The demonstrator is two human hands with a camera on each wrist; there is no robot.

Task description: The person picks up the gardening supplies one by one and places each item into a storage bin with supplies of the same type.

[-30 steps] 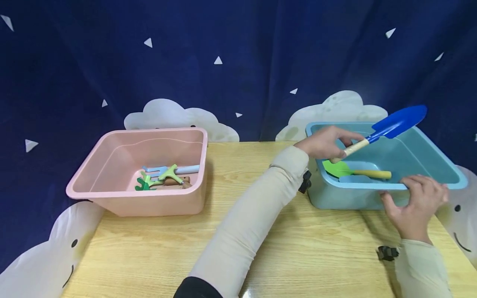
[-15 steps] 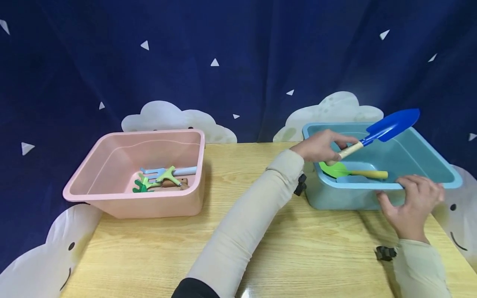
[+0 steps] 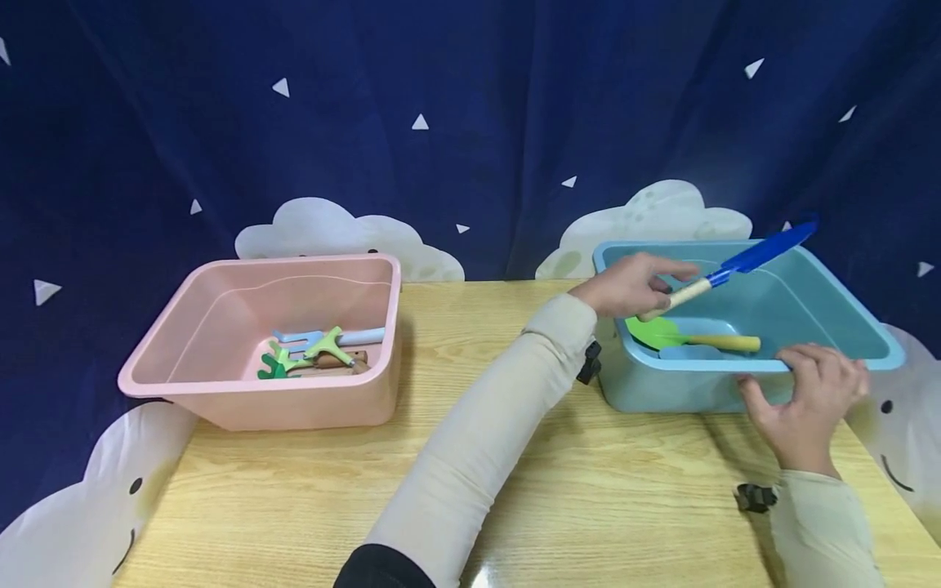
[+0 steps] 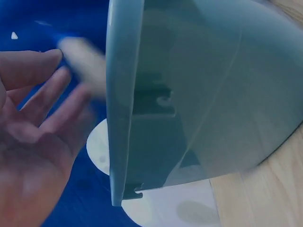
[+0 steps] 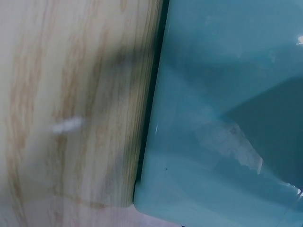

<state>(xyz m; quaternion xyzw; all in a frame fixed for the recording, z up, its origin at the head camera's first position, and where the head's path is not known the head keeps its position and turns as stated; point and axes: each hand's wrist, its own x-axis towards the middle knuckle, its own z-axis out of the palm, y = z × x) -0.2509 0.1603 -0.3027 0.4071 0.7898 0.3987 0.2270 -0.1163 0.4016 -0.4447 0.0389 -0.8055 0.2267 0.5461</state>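
Over the left part of the blue tub, my left hand is at the pale wooden handle of a blue hand trowel. The trowel slants up to the right, its blade nearly edge-on. In the left wrist view my left hand has spread, fairly straight fingers, and the trowel handle is blurred beside the fingertips. A green trowel with a yellow handle lies in the tub. My right hand grips the tub's front rim, thumb outside; the right wrist view shows only tub wall and table.
A pink tub stands at the left, holding several small garden tools, among them a light blue fork and a green rake. Both tubs stand on a wooden table before a dark blue curtain.
The blue trowel has turned from showing its blade face to nearly edge-on, and its tip sits a little lower. My left index finger has straightened away from the handle. My right hand keeps its hold.
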